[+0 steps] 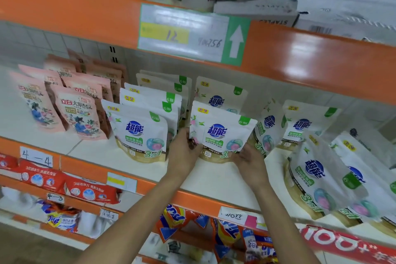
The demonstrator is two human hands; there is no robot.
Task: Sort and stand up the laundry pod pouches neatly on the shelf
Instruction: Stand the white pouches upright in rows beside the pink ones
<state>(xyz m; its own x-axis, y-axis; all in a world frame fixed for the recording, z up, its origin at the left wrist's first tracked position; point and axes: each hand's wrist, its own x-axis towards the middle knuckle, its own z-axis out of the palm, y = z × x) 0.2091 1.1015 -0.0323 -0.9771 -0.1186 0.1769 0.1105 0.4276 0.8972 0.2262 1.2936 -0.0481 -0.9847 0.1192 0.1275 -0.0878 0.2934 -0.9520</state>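
A white laundry pod pouch (222,128) with a blue logo stands upright on the white shelf (214,178). My left hand (182,152) grips its lower left edge and my right hand (248,162) holds its lower right corner. A second white pouch (220,94) stands right behind it. To the left, a row of several white pouches (139,133) stands one behind another. On the right, more white pouches (317,173) lean and lie at angles. Pink pouches (77,111) stand in rows at the far left.
An orange shelf beam (85,15) with a price label (182,34) hangs close above. Grey boxes (257,8) lie on the top shelf. Red packs (64,182) and orange detergent bags (214,229) fill the shelves below. The shelf's orange front edge (192,197) runs under my forearms.
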